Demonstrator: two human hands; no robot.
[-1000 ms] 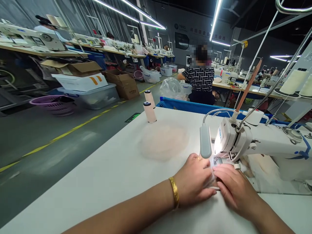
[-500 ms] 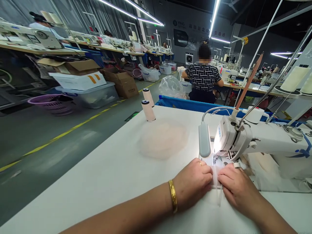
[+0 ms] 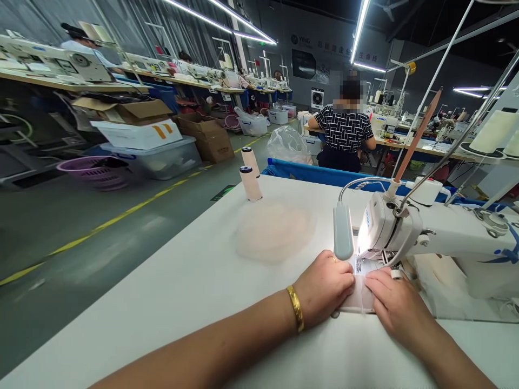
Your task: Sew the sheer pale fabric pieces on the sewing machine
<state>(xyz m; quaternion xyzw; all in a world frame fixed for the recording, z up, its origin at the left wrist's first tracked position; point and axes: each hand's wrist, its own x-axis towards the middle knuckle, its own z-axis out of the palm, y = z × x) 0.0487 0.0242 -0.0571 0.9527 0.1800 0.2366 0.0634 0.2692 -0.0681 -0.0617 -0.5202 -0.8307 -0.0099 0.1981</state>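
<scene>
My left hand, with a gold bangle on the wrist, presses its curled fingers on the left edge of a small sheer fabric piece on the white table. My right hand lies on the same piece from the right, fingers closed together on it. The fabric sits just in front of the needle area of the white sewing machine, lit by the machine's small lamp.
A pile of pale pink mesh pieces and two thread cones stand farther back on the table. A blue bin edge lies behind. A person in a patterned top sits beyond; boxes and tubs line the aisle at left.
Both hands have slid the fabric piece a little forward toward the needle and now sit closer to the machine; a larger part of the piece shows between them.
</scene>
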